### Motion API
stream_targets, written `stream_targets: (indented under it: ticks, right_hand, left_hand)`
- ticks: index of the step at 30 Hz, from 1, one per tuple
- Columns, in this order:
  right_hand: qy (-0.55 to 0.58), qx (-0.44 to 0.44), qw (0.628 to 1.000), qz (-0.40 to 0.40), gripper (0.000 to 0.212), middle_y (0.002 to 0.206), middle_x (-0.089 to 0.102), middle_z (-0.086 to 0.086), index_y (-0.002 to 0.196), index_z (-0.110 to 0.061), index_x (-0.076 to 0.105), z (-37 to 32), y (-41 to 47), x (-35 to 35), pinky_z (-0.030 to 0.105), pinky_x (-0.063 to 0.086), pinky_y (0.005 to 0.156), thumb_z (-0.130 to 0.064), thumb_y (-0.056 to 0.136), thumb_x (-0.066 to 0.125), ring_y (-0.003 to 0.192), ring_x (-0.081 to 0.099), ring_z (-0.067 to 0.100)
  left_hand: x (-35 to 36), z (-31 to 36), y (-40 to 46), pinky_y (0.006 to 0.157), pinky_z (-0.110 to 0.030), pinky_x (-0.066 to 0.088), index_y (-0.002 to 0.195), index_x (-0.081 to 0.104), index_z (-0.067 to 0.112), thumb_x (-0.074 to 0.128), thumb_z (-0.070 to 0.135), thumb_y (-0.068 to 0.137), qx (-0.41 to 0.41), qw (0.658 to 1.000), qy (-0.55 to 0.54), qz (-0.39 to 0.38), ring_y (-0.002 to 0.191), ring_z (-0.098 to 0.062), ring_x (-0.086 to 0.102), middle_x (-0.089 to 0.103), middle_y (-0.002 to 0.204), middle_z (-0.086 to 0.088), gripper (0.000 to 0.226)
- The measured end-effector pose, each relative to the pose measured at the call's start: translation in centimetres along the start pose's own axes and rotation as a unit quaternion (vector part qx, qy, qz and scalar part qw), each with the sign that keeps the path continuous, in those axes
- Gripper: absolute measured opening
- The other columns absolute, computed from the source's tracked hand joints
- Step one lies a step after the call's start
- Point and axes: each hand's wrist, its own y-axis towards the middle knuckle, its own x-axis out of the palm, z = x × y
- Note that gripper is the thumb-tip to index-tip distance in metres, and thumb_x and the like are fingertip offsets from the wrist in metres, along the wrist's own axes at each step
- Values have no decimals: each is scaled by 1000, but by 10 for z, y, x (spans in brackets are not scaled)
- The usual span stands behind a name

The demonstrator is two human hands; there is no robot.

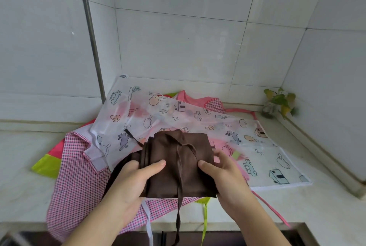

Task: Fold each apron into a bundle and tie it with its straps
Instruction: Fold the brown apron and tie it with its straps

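**Brown apron held folded in both hands**

Head view: the left hand [130, 184] grips the left side of the folded brown apron [178, 164], thumb on top and fingers curled under. The right hand [223, 174] pinches its right side the same way. The bundle is at the worktop's [297, 208] front edge, above a spread white printed apron [198, 118] and a pink checked apron [79, 182]. A brown strap [179, 206] hangs down past that edge.

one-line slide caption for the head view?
Both hands, left and right, grip a folded brown apron above spread patterned aprons, strap dangling.
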Motion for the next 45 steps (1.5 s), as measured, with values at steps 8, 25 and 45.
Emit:
stream_targets:
  ticks: [8, 25, 45]
  right_hand:
    - [-163, -111, 979, 50, 30, 88, 72, -12, 99, -28, 76, -2, -23, 6, 32, 48, 76, -2, 97, 61, 87, 63, 15]
    - [-468, -177, 861, 87, 4, 88, 62, -9, 88, -22, 71, -22, -73, 2, 14, 41, 63, -21, 89, 74, 81, 56, 4]
    - [-510, -308, 803, -15, 17, 86, 63, -9, 103, -34, 56, -6, -75, 5, 36, 49, 70, -27, 92, 67, 79, 54, 14]
  left_hand:
    - [18, -1, -36, 52, -27, 39, 82, 39, 12, 89, 27, 79, 185, 945, 155, 221, 56, -16, 43, 42, 63, 4, 52]
    - [7, -5, -75, 67, -8, 44, 98, 73, 44, 86, 34, 81, 275, 854, 431, 91, 81, 11, 62, 70, 88, 23, 24]
    - [-6, 2, -98, 75, -37, 31, 82, 72, 31, 91, 54, 61, 440, 585, 654, 190, 89, -22, 36, 32, 93, 5, 36]
